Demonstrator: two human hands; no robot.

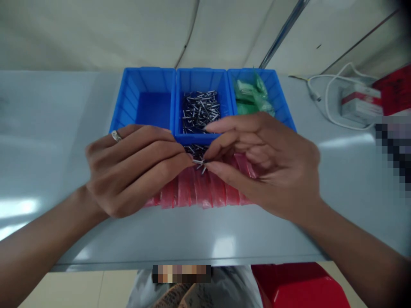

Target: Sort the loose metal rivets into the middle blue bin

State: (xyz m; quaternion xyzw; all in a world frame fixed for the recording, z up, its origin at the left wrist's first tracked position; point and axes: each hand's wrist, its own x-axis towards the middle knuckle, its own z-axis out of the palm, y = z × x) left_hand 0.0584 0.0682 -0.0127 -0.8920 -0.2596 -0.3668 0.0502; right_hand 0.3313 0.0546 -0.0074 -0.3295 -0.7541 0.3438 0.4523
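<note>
My left hand (138, 169) and my right hand (279, 167) meet over the front of the blue bins. Between their fingertips are small silver metal pins (198, 162) that look like rivets; how many is too small to tell. The thumb and index finger of my right hand pinch at the right end, its other fingers curled. My left fingertips are pressed together on the left end. Just behind, more of these pins (194, 149) show between the hands. Below lies a row of red-tinted clear plastic bags (202, 192), partly covered by both hands.
Three blue bins stand side by side: a left bin (144, 79), a middle bin (202, 77) heaped with silver-and-black pins (201, 109), and a right bin (282, 102) holding green plastic bags (253, 96). A white cable (327, 102) and a small box (361, 102) lie right. A red stool (302, 286) is below.
</note>
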